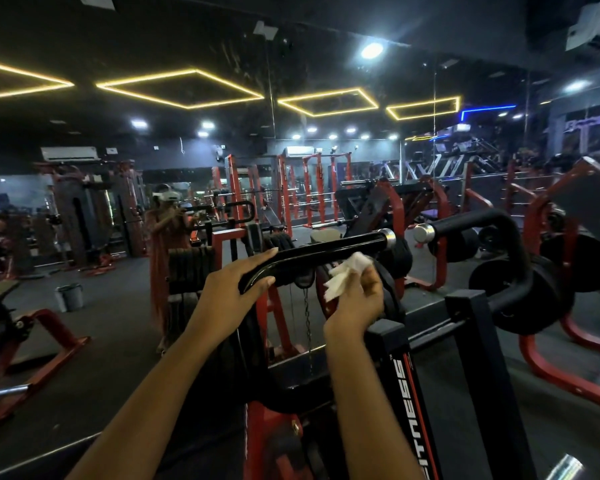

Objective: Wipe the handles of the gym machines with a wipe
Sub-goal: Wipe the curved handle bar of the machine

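Nearest, below the handle, a black-and-red frame w/ white "FITNESS" lettering rises btw the two forearms. L hand lies on the handle's left bend: fingers straight and laid over the top of the bar, thumb on its near side, not clenched. R hand is just under the handle's right half, fingers curled round a crumpled white wipe. The wipe sticks up out of the fingertips and its top edge meets the bar's underside, close to the chrome end cap; real contact or a hair off, can't tell. So the wipe sits above the grip, btw the R fingers and the bar, well right of the L hand. A thin chain hangs below the handle btw the hands. Right of the handle, end to end w/ it across a small gap, a 2nd handle w/ its own chrome cap curves down; black plates sit beyond it. Far left of the handle, a grey bucket stands on the dark floor. Behind the handle, red racks line the room, and yellow diamond lights run along the ceiling above.
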The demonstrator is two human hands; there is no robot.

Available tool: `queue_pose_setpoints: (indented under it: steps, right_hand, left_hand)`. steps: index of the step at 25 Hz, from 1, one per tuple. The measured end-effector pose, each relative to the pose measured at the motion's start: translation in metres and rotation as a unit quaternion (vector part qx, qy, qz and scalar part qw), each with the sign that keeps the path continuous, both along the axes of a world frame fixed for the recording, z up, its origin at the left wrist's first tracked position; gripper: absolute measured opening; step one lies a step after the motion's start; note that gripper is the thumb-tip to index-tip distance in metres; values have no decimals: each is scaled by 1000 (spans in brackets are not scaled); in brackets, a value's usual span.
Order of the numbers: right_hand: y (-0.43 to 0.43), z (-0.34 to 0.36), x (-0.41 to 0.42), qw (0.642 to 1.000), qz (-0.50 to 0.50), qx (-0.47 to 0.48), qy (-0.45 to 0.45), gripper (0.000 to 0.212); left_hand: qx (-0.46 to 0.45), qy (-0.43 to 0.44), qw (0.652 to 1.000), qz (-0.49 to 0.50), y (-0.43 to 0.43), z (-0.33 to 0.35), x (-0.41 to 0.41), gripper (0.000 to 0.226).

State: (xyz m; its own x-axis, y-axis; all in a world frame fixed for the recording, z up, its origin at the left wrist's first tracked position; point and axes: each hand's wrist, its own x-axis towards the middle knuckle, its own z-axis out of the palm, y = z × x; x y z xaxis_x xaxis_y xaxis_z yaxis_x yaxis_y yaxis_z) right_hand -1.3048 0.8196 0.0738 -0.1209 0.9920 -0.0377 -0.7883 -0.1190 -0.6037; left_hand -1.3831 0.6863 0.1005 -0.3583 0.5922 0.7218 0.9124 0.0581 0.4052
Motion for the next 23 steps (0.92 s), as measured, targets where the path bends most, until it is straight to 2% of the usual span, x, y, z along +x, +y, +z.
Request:
queue_pose_setpoints:
  steps: [4, 8, 10, 12, 14, 15, 16, 18, 19, 21, 22, 23]
  right_hand:
    - [12, 10, -11, 1000, -4, -22, 10, 18]
    - [-27, -7, -46, 997, 68, -16, -22, 25]
    - [-40, -15, -54, 996, 86, 26, -23, 29]
    - [-41, -20, -41, 994, 72, 61, -48, 17]
    - [-39, -8, -10, 981, -13, 154, -113, 19]
    - [-38, 5, 10, 962, -69, 230, -126, 20]
    - [-33, 18, 19, 933, -115, 310, -141, 20]
    - [-20, 45, 22, 841, -158, 472, -214, 20]
    - [-13, 53, 18, 778, -160, 542, -274, 22]
    - [1, 60, 12, 627, -131, 663, -387, 30]
    - [10, 58, 13, 558, -118, 708, -417, 33]
    - [19, 54, 16, 503, -109, 742, -429, 35]
  left_hand:
    - [-1, 1, 1000, -2, 1, -1, -1, 47]
    - [1, 10, 1000, 0, 1, -1, -2, 46]
    - [-1, 10, 1000, -4, 1, -1, -2, 46]
    - [-2, 6, 1000, -12, -1, 0, -2, 46]
    - [-3, 10, 1000, -13, -1, -1, -2, 47]
    - [-2, 11, 1000, -15, -2, -1, -2, 47]
    - [2, 12, 1000, -18, -2, -2, -2, 47]
    - [18, 11, 999, -26, -1, -3, -2, 48]
    - [24, 14, 999, -29, -1, -3, -1, 48]
    - [30, 21, 999, -32, 0, -4, 0, 48]
    - [31, 22, 999, -33, 0, -4, 0, 48]
    - [30, 19, 999, -33, 0, -4, -1, 47]
